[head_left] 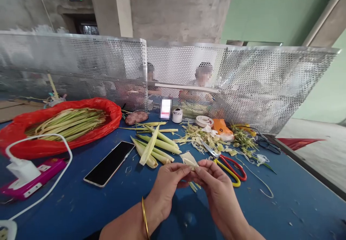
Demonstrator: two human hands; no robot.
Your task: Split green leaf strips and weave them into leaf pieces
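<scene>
My left hand point(170, 182), with a gold bangle at the wrist, and my right hand point(216, 182) meet above the blue table. Thumbs and fingers of both pinch a pale piece of corn husk point(190, 159), whose upper end fans out beyond the fingertips. Narrow green strips hang below the hands. Several whole green corn husks point(154, 144) lie just past my left hand. Beside my right hand rest scissors point(227, 166) with red and yellow handles, their blades pointing toward a heap of husk scraps point(198, 135).
A red plastic bag point(113, 112) of long green leaves is at left, near a black phone point(109, 163) and a purple power strip point(35, 182) with white cable. Behind stand a tape roll point(204, 121), a small white container point(177, 115) and a perforated metal screen point(178, 63); two people sit beyond.
</scene>
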